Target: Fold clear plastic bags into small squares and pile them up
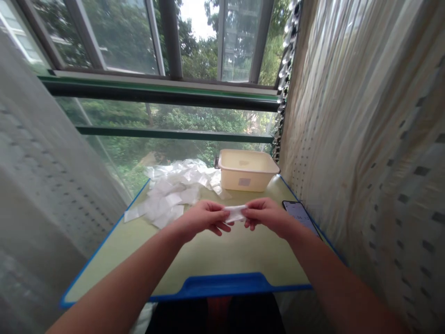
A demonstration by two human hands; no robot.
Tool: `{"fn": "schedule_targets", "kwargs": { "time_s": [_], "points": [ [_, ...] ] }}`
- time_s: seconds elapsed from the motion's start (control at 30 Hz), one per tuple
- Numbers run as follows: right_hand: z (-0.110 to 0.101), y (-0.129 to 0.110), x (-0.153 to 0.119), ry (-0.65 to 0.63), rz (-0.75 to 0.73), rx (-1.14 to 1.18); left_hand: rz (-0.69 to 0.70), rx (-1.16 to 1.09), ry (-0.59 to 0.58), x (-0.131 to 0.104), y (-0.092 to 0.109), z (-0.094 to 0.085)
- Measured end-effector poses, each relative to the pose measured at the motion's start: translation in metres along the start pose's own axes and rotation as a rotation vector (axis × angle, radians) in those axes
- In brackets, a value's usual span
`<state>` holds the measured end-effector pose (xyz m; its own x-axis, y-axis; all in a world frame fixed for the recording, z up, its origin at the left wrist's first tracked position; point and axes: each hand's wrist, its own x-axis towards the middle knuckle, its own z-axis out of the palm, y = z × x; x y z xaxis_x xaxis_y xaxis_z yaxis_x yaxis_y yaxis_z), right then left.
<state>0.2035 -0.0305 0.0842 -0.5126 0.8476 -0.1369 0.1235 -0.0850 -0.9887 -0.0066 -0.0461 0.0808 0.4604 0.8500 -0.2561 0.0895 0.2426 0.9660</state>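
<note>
White strip [235, 213] is held above the middle of the surface [239, 257], spanning the gap between the left hand [206, 217] and the right hand [267, 214]; the fingers of each hand pinch 1 end.

Around it, largest first: a window [128, 37] with dark rails stands behind the far edge. Of 2 curtains, the right curtain [375, 139] falls close along the right edge, and the left curtain [45, 176] hangs beside the left edge. A loose heap of white pieces [174, 192] spreads over the far left, just beyond the left hand. A cream tub [248, 180] stands upright at the far right, touching or nearly touching the heap. A phone [301, 218] lies along the right edge, partly behind the right forearm.

A blue rim borders the surface, with a shaped blue lip [224, 285] at front; pale green top shows between this lip and the hands.
</note>
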Motion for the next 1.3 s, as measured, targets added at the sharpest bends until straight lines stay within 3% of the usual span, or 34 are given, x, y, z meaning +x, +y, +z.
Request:
{"fn": "schedule_targets", "kwargs": {
  "time_s": [0.07, 0.23, 0.3, 0.37, 0.53, 0.67, 0.83, 0.97, 1.03, 1.13, 1.3],
  "points": [
    [-0.012, -0.020, 0.010, 0.102, -0.038, -0.053, 0.042, 0.051, 0.047, 0.012, 0.020, -0.006],
    [-0.046, -0.072, 0.052, 0.435, -0.177, -0.332, 0.347, 0.412, 0.384, 0.055, 0.073, -0.018],
    [-0.060, -0.086, 0.075, 0.518, -0.158, -0.465, 0.502, 0.647, 0.532, 0.076, 0.091, -0.024],
    [-0.075, -0.092, 0.100, 0.511, -0.104, -0.561, 0.549, 0.866, 0.606, 0.100, 0.106, -0.034],
    [-0.100, -0.083, 0.147, 0.445, 0.043, -0.722, 0.395, 0.990, 0.525, 0.156, 0.113, -0.062],
    [-0.102, -0.070, 0.165, 0.388, 0.184, -0.902, 0.321, 0.952, 0.449, 0.177, 0.104, -0.072],
    [-0.093, -0.066, 0.176, 0.388, 0.323, -1.125, 0.344, 0.761, 0.404, 0.165, 0.111, -0.082],
    [-0.070, -0.081, 0.162, 0.437, 0.201, -1.235, 0.284, 0.693, 0.365, 0.132, 0.117, -0.096],
    [-0.048, -0.091, 0.149, 0.426, 0.061, -1.248, 0.254, 0.699, 0.347, 0.112, 0.114, -0.101],
    [-0.004, -0.097, 0.130, 0.305, -0.126, -1.222, 0.237, 0.727, 0.361, 0.083, 0.101, -0.105],
    [0.074, -0.062, 0.114, 0.175, -0.266, -1.186, 0.222, 0.804, 0.428, 0.037, 0.057, -0.111]
  ]
}}
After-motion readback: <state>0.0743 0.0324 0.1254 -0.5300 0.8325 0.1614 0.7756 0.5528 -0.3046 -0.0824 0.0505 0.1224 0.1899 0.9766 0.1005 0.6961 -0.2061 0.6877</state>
